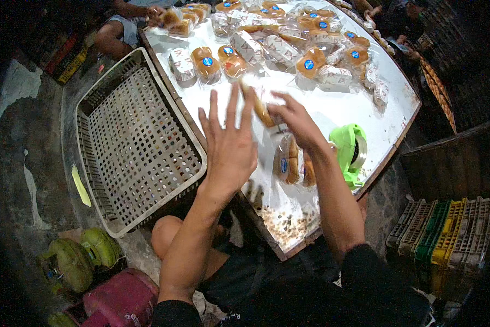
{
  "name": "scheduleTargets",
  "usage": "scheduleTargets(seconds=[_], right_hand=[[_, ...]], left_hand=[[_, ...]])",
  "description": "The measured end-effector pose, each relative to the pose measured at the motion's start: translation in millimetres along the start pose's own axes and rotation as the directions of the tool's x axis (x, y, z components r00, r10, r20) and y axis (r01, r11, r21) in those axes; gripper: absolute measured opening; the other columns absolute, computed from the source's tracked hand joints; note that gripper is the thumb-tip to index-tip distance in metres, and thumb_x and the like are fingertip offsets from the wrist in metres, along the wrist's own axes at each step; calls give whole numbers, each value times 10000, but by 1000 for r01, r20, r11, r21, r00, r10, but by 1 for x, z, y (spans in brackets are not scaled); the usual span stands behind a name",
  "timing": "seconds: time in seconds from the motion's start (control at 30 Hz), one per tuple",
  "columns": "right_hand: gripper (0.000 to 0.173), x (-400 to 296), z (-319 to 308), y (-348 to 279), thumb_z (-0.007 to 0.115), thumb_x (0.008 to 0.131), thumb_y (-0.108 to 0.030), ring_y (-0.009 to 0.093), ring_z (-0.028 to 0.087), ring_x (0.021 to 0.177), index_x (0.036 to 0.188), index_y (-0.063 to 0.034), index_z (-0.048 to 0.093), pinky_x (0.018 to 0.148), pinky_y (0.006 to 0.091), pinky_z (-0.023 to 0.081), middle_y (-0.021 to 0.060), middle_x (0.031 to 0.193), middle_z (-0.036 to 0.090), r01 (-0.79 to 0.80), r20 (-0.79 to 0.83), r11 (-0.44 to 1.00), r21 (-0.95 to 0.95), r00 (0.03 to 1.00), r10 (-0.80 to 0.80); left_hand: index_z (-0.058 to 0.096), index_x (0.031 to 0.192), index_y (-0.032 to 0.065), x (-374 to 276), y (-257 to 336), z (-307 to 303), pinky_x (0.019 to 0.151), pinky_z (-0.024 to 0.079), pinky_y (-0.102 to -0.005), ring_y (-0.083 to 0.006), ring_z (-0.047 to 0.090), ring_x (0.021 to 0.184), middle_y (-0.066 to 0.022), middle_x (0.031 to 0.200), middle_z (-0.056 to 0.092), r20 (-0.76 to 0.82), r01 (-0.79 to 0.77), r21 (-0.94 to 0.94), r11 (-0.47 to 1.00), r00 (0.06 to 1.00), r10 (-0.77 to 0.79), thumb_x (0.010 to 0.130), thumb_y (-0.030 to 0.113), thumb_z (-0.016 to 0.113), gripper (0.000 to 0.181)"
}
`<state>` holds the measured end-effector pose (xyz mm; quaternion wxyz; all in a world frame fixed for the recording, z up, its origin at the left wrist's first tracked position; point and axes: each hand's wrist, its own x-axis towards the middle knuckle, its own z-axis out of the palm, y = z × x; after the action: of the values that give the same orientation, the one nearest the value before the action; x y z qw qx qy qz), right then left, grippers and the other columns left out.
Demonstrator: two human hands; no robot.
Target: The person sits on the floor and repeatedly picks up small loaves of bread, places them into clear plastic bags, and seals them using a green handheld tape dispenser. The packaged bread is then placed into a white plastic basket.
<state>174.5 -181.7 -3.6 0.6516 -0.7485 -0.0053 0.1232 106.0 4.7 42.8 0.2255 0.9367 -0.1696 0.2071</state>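
My right hand grips a bread roll in clear wrapping, which is tilted and blurred. Just left of it is my left hand, back up and fingers spread; its fingertips reach close to the roll, and contact cannot be told. Below my right hand, packed rolls with blue stickers lie on the white tabletop, partly hidden by my forearm. A bright green tape dispenser stands right of that forearm. Beyond my hands sit a white-papered roll and two stickered bread packs.
An open grey plastic crate leans along the table's left edge. Many wrapped breads cover the far side. Another person's hand holds bread at top left. Stacked crates stand right; green and pink gas cylinders stand lower left.
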Motion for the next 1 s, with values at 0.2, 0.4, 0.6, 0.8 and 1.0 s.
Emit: scheduleTargets(seconds=[0.2,0.4,0.6,0.8,1.0], right_hand=[[610,-139,11,-8,563,939,-185,223,515,1119,1446,-7,276,979,351,418,185,1294,475,277,-281,918,283,939,-197],[379,-173,23,-8,565,955,-221,250,531,1064,1261,-12,488,957,366,412,136,1132,544,330,-327,931,-156,872,-364],[120,-194,4,-33,534,962,-97,244,610,781,968,21,559,737,341,482,126,893,608,366,-298,835,-412,812,-502],[138,-212,17,-11,441,995,-97,212,590,891,993,14,522,807,335,464,140,960,610,497,-440,831,-251,706,-555],[799,-230,39,-3,744,830,-277,302,607,1047,1350,9,208,920,381,477,229,1175,581,288,-192,957,28,941,-278]], left_hand=[[584,1088,24,-11,33,3,959,398,-405,-262,626,923,-146,953,657,310,320,-641,698,939,-147,905,507,577,517],[563,1096,-14,-24,67,20,825,464,-307,-181,569,876,-110,923,588,183,357,-880,314,864,-470,1018,541,256,639],[617,966,19,-45,87,1,809,471,-315,-195,579,892,-100,941,606,-46,0,-766,643,997,-54,939,212,608,195],[579,820,-8,-57,94,-5,795,494,-312,-149,571,663,-65,722,619,-140,-3,-603,798,985,-103,913,93,608,140],[610,835,12,-60,83,-17,565,472,-235,-87,566,584,-60,751,631,68,299,-801,519,906,-417,985,204,515,261]])
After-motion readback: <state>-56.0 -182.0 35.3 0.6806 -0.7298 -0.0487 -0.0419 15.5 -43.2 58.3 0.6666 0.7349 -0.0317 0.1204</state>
